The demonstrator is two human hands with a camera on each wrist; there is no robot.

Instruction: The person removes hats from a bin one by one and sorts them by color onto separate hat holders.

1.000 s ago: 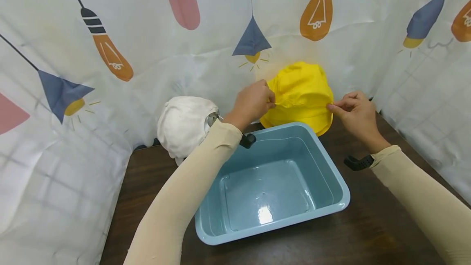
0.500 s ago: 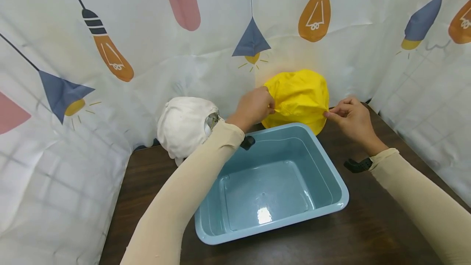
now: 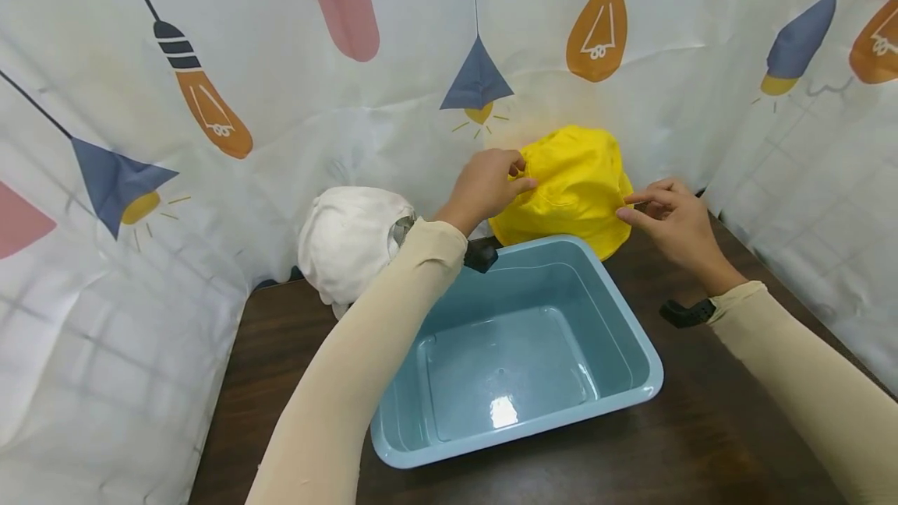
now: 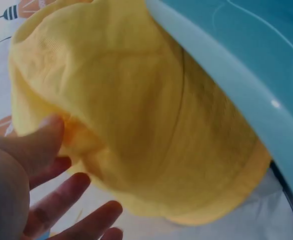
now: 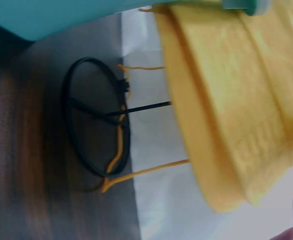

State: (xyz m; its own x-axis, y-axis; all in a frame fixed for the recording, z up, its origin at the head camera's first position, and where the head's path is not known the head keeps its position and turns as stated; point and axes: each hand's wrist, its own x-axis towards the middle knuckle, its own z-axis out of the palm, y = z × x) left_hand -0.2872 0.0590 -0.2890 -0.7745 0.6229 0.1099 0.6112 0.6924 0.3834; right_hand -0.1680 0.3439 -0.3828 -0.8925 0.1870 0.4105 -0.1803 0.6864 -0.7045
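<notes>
No legible text, label, brand, number or sign on any item; the backdrop sheet (image 3: 281, 100) carries printed lamp pictures only.

Head view downward; wrist views close on yellow hat (image 3: 571, 185).

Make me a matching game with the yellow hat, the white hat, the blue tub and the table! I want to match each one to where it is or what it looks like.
Things:
1. yellow hat
2. white hat
3. blue tub
4. table

Descriptions:
A. dark brown wood, under everything
B. has nothing inside, in front of the two hats
C. between the left hand and the right hand
D. sits by itself at the back, left of the tub

Pairs: 1-C, 2-D, 3-B, 4-A
</notes>
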